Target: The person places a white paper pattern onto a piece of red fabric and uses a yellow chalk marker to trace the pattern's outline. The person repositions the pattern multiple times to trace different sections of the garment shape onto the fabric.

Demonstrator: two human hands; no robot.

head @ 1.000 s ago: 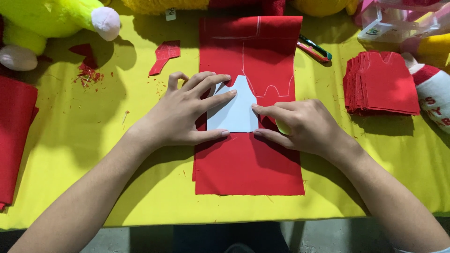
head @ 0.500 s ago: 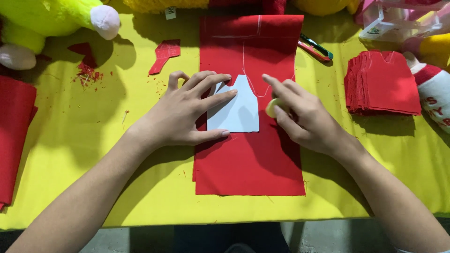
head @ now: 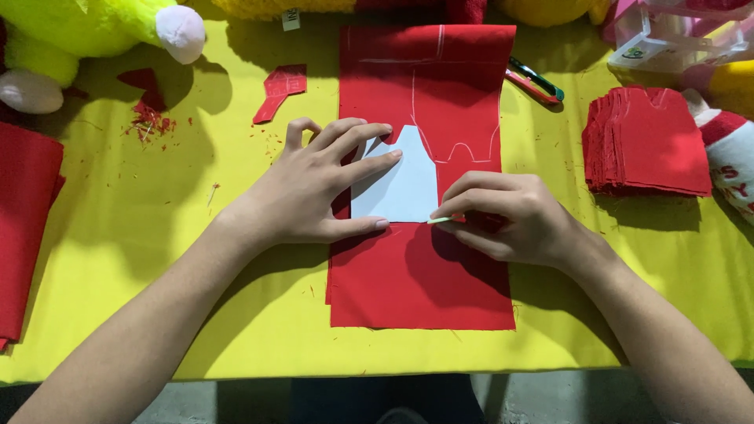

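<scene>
A long strip of red fabric (head: 424, 275) lies on the yellow table (head: 236, 298), with chalk outlines drawn on its far half. A pale blue paper template (head: 400, 184) rests on the fabric's middle. My left hand (head: 314, 184) lies flat on the template's left side, fingers spread, pressing it down. My right hand (head: 503, 216) pinches a small piece of chalk (head: 441, 220), its tip touching the template's lower right corner.
A stack of cut red pieces (head: 648, 141) sits at the right. Small snips (head: 534, 81) lie beyond the fabric. Red scraps (head: 279, 90) and crumbs lie at the far left, near a yellow-green plush toy (head: 86, 39). Folded red cloth (head: 23, 228) hangs at the left edge.
My right hand rose to the template's upper right edge, then came back down to its lower right corner with the chalk. My left hand stayed flat on the template.
</scene>
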